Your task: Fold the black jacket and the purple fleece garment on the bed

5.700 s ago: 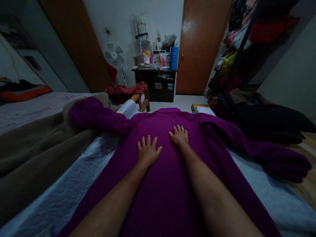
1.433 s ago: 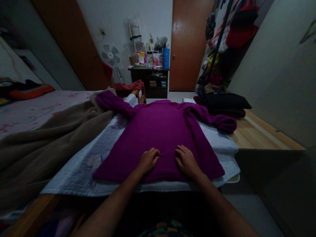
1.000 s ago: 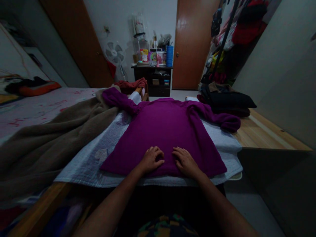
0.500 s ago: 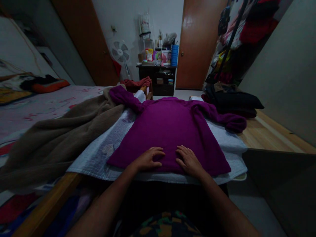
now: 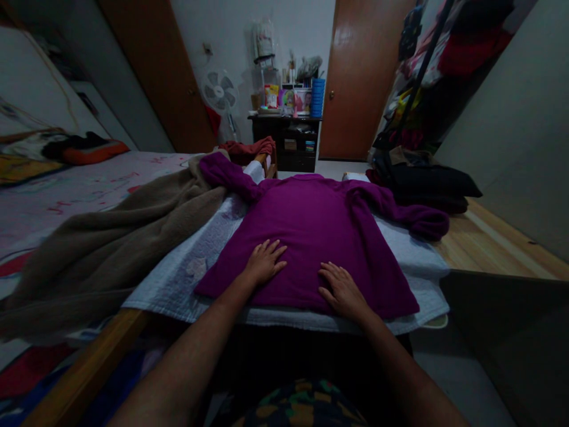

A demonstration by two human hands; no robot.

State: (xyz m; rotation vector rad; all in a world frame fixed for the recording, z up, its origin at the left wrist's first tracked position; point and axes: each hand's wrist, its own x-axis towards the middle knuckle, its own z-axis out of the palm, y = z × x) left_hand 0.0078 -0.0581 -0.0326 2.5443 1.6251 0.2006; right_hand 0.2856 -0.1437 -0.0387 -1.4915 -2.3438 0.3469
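A purple long-sleeved top [image 5: 311, 225] lies spread out with its hem toward me and its sleeves reaching out to both sides. Under it is a pale blue-white quilted cloth [image 5: 178, 290]. My left hand [image 5: 265, 262] rests on the left part of the top, fingers spread and pointing away from me. Nearer the hem, my right hand [image 5: 341, 287] lies on the fabric with its fingers stretched out. Neither hand grips anything. The left sleeve overlaps a brown plush blanket [image 5: 120, 237].
Folded dark clothes [image 5: 427, 178] are stacked at the back right, on a wooden surface [image 5: 484, 243]. On the left is a bed [image 5: 93, 178] with a printed sheet. A fan [image 5: 220, 92] and a dark cabinet [image 5: 284, 142] stand by the far wall.
My left hand has slid forward from near the hem, and its fingers are more spread. My right hand has stayed almost in place on the top.
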